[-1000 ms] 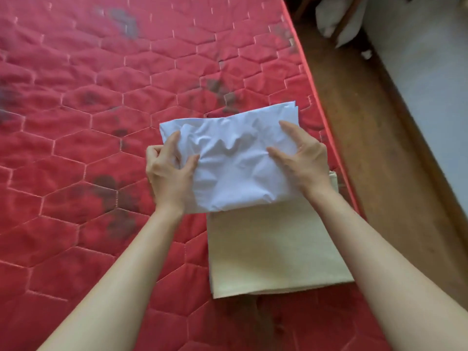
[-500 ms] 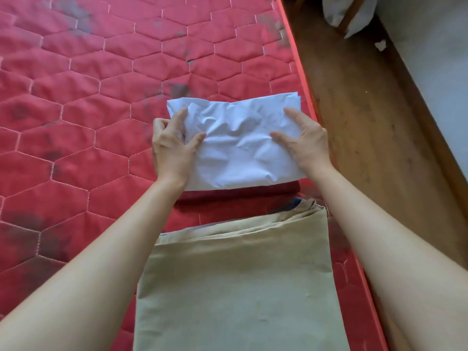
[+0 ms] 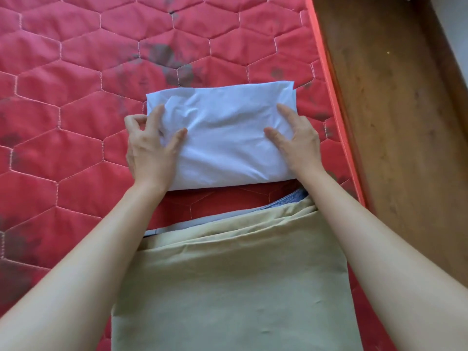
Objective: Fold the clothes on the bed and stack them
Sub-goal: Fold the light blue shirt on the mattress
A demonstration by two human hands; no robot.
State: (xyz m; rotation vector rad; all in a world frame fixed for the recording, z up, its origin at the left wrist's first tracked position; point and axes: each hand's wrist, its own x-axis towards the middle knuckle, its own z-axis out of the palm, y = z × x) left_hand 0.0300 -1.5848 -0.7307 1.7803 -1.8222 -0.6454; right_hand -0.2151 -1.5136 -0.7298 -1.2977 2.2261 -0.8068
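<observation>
A folded white cloth (image 3: 228, 133) lies on the red quilted mattress (image 3: 76, 97), just beyond a folded beige cloth (image 3: 228, 287). A blue-grey cloth (image 3: 291, 198) peeks out from under the beige one. My left hand (image 3: 152, 148) rests on the white cloth's left end, forefinger and thumb on top, the other fingers bent past its edge. My right hand (image 3: 296, 140) presses on the right end with spread fingers. A strip of mattress shows between the two cloths.
The mattress's right edge (image 3: 336, 122) runs close beside both cloths, with a wooden floor (image 3: 405, 122) beyond it. Dark stains mark the mattress behind the white cloth. Bare mattress stretches to the left.
The white cloth has moved from over the beige cloth's far end to the mattress beyond it. Both hands stayed on its ends. The view has tilted down toward the beige cloth.
</observation>
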